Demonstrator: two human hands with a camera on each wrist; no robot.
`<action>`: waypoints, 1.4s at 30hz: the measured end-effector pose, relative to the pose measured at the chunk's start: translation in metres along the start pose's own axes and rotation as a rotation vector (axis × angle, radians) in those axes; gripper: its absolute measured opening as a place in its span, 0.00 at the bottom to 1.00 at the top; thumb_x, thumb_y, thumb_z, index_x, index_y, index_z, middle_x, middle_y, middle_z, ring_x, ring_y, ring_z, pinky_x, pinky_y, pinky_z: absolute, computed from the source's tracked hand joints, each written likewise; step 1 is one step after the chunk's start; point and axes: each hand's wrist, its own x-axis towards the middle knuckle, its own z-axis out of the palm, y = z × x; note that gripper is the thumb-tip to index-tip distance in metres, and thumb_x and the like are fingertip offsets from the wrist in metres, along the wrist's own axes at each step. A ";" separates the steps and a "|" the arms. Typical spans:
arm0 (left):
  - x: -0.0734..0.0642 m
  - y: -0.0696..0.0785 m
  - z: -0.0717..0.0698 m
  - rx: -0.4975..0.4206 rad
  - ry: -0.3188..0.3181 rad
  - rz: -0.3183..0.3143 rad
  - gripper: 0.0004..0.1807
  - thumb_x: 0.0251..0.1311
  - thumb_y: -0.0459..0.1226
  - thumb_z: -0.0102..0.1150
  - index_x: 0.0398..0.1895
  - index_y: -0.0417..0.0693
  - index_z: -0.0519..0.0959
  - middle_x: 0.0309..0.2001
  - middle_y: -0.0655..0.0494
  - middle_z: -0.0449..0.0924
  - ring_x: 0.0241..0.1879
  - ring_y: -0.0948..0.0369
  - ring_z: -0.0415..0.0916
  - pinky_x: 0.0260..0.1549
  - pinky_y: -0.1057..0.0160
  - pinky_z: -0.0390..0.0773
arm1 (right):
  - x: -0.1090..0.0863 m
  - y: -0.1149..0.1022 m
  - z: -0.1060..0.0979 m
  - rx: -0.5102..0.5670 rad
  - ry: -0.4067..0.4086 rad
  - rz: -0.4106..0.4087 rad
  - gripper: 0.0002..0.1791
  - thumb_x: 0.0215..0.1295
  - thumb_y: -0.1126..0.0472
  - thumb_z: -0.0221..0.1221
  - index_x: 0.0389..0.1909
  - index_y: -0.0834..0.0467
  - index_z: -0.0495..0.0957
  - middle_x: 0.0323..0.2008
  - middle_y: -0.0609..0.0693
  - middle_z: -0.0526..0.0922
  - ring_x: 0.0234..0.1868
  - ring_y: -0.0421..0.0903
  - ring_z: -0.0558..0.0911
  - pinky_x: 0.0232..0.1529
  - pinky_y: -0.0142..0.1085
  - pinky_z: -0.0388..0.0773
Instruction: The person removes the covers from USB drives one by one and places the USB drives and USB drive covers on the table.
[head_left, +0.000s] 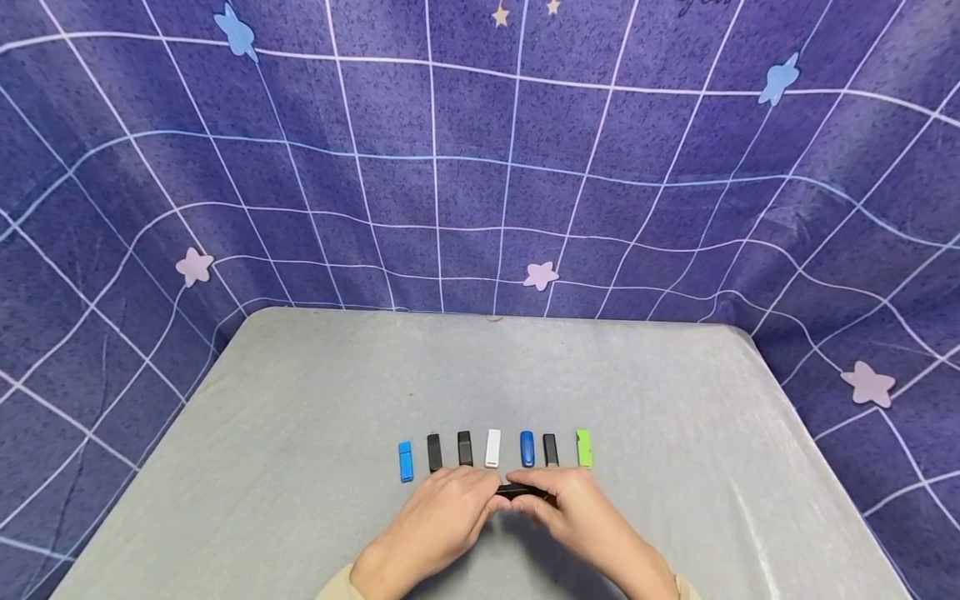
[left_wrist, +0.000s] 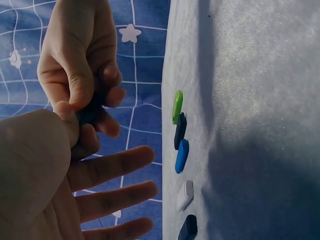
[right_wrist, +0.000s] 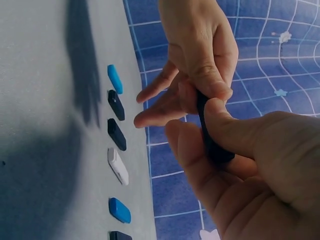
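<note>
A slim black USB stick is held between my two hands, above the near side of the table. The left hand pinches one end between thumb and index finger, and its other fingers stretch out straight in the left wrist view. My right hand grips the opposite end, thumb on one side and curled fingers on the other. Both hands meet closely around the stick, so much of it is hidden. In the right wrist view the dark body of the stick shows between the thumbs and fingers.
Just beyond the hands, several USB sticks lie in a row on the grey-covered table: light blue, black, another black, white, dark blue, black and green. A purple star-patterned curtain surrounds the table.
</note>
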 end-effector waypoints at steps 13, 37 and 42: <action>0.004 0.000 0.004 -0.013 0.012 0.039 0.19 0.74 0.54 0.49 0.25 0.57 0.67 0.23 0.71 0.66 0.26 0.69 0.69 0.25 0.70 0.62 | -0.002 0.000 -0.005 -0.061 -0.055 -0.108 0.04 0.73 0.61 0.61 0.36 0.54 0.83 0.23 0.41 0.79 0.28 0.24 0.71 0.31 0.18 0.73; 0.007 0.000 -0.014 -0.196 -0.112 0.058 0.20 0.77 0.52 0.47 0.25 0.57 0.67 0.20 0.72 0.56 0.21 0.74 0.54 0.24 0.76 0.58 | -0.002 -0.006 -0.016 -0.040 -0.190 -0.080 0.09 0.77 0.59 0.56 0.33 0.50 0.78 0.24 0.37 0.79 0.27 0.23 0.70 0.30 0.17 0.71; 0.012 -0.001 -0.019 -0.260 -0.172 0.028 0.21 0.79 0.53 0.43 0.26 0.58 0.66 0.20 0.73 0.55 0.19 0.75 0.53 0.21 0.76 0.56 | 0.002 -0.011 -0.019 -0.097 -0.199 -0.090 0.09 0.77 0.57 0.56 0.33 0.50 0.77 0.24 0.36 0.76 0.26 0.23 0.67 0.29 0.16 0.68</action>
